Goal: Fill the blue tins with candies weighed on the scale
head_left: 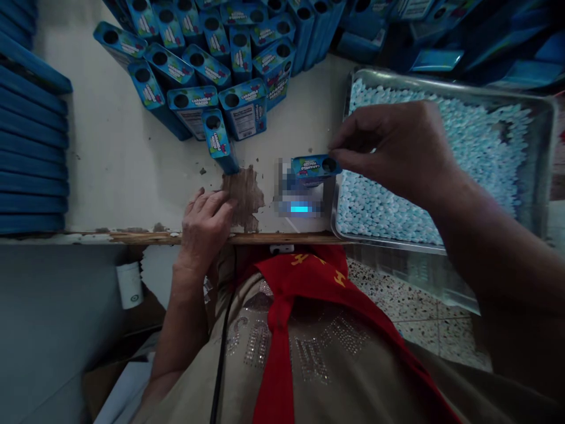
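A small blue candy box (311, 167) with a round hole in its top stands upright in front of me, beside a blurred patch with a glowing blue display (299, 208). My right hand (397, 147) reaches over the metal tray of candies, its thumb and fingers pinched at the box's right end, near the hole. What lies between those fingertips is hidden. My left hand (206, 221) rests on the table's front edge, fingers lying loosely on the surface with nothing in them. Just beyond it, one blue box (217, 138) stands in front of the grouped ones.
At right, a metal tray (547, 159) holds many pale blue candies. Several upright blue boxes (192, 97) crowd the back of the worn white table (132, 176). Flat blue boxes (33, 171) are stacked at left. More boxes (436, 59) lie behind the tray. A white cup (129, 285) stands below the table.
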The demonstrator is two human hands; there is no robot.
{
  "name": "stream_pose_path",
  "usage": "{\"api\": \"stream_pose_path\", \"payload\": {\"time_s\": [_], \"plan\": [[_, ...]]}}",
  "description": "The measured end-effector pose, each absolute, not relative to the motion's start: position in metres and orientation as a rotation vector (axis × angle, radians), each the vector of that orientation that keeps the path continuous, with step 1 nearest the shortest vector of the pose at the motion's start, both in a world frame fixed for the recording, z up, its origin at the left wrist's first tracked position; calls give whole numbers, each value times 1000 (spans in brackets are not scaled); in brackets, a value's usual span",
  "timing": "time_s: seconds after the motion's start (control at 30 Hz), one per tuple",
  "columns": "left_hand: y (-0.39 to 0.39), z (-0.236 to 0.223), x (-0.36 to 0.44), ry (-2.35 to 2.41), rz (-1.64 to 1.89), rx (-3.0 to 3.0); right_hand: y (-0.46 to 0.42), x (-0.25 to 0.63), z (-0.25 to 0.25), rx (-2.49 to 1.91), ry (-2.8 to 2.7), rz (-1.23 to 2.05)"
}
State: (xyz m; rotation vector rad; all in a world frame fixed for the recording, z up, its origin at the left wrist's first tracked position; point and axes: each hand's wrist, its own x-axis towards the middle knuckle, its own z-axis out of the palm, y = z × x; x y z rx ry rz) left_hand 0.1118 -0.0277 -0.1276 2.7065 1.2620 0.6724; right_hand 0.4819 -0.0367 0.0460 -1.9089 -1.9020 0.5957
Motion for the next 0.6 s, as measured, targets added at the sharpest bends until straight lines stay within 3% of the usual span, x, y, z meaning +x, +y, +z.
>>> {"api": "stream_pose_path", "payload": {"time_s": [0.33, 0.6], "plan": [[-25, -126, 108, 1247, 645, 2666, -48, 503, 36, -1906, -1811, 505], [-23, -125, 113, 1233, 649, 2761, -89, 550, -45, -2115, -2035, 693]]}}
